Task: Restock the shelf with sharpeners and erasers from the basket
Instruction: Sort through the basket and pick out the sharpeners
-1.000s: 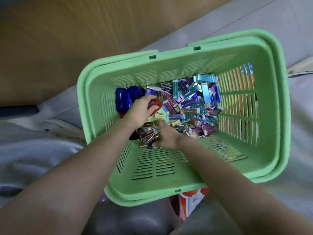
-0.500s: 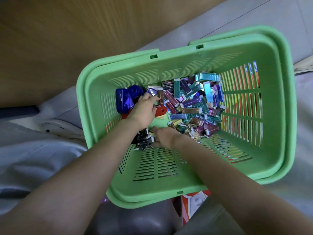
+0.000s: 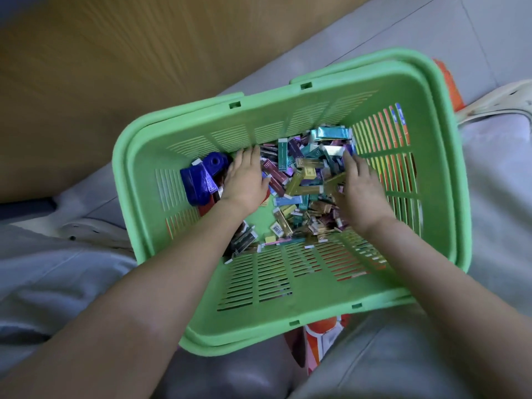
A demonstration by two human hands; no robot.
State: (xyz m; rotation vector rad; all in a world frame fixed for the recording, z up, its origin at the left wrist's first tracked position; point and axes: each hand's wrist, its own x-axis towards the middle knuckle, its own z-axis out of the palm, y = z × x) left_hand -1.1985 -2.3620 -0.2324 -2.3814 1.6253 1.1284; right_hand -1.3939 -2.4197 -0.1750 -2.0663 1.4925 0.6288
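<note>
**Both hands down in the green basket**

The green basket [image 3: 288, 309] is seen from above, set slantwise across the view, and both bare forearms are reached into it. The left hand [image 3: 244, 180] is laid flat on the left edge of the heap. Its fingers are held straight and close together, pointed at the far wall, and nothing is gripped. Just beside it, towards the left wall, the blue sharpeners [image 3: 201, 177] are bunched together. Something red is glimpsed under the wrist, too hidden to be named.

The right hand [image 3: 359, 191] is spread palm-down over the right side of the heap, with its fingers stretched out and relaxed and nothing seen to be pinched. What lies beneath the palm cannot be told.

Between the two hands the erasers [image 3: 305, 174] are piled loose on the basket floor, wrapped in shiny sleeves of purple, teal, gold and blue and lying at all angles. A teal packet [image 3: 331, 133] is perched at the far end of the heap, close to the far right corner. One eraser with a barcode label [image 3: 277, 228] is found at the near edge of the pile, apart from both hands.

Outside the basket, a wooden panel [image 3: 115, 67] is seen at the upper left and grey floor [image 3: 403, 33] beyond the far rim. An orange-and-white thing [image 3: 322, 338] is tucked under the near rim.
</note>
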